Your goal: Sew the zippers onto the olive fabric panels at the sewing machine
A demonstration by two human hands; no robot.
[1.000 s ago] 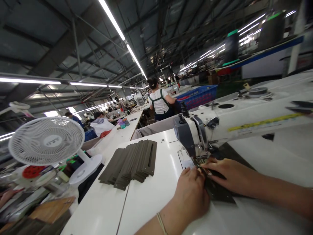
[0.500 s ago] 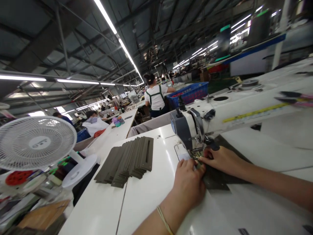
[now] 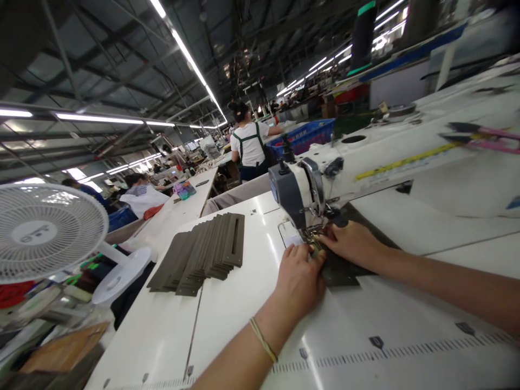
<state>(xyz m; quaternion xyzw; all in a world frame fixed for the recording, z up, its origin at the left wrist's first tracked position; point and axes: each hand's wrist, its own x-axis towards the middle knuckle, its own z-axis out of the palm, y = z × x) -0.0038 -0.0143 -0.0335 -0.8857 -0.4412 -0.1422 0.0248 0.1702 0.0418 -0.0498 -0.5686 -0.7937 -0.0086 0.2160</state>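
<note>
A sewing machine head stands over the white table, its presser foot low near my fingertips. Under and beside it lies a dark olive fabric piece, partly covered by my hands and the machine. My left hand, with a band on the wrist, has its fingers curled and pressed on the work just in front of the foot. From the right, my right hand pinches the piece close to the needle, thumb and fingers together. To the left sits a fanned stack of olive fabric pieces, some with a long slot.
A white fan rises at the left. On the machine bed lie a yellow tape measure and pink-handled snips. Ahead, a co-worker stands beside a blue crate. A printed ruler scale runs along the table front.
The view has shifted, so the scene sits further left and higher, and the ruler scale now shows. Both hands stay at the needle with the fabric piece.
</note>
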